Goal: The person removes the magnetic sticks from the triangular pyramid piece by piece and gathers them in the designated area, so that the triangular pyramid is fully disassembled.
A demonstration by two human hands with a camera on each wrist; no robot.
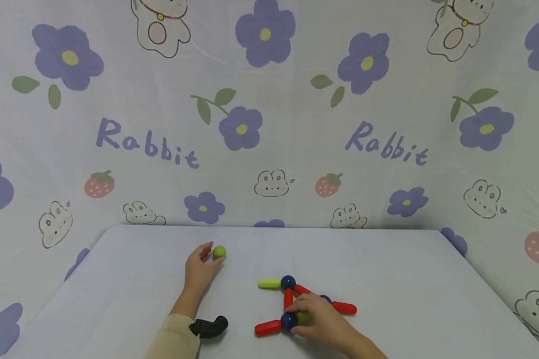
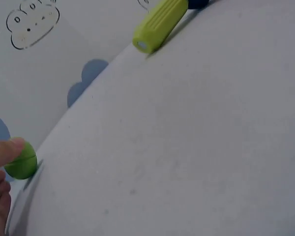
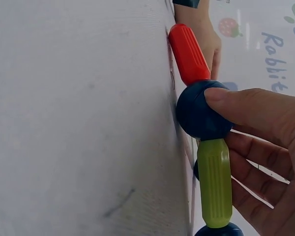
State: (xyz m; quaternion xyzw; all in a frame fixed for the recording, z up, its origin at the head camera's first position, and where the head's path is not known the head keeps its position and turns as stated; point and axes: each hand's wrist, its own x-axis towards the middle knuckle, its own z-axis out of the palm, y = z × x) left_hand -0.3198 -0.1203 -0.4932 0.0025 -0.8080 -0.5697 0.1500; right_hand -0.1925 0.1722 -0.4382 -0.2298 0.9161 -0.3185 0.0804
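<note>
My left hand is at the far left-middle of the table, around a small green ball. Its thumb touches the ball; in the left wrist view the other fingers are loosely bent beside it. My right hand pinches a blue ball between thumb and fingers. From this ball run a red stick to the left, another red stick away from me, and a yellow-green stick, partly hidden by the hand in the head view. The pieces join into a triangle with blue balls at its corners.
A yellow-green stick juts left from the far blue ball. A red stick points right from the third corner. The white table ends at a patterned cloth backdrop. A black device sits at the left wrist.
</note>
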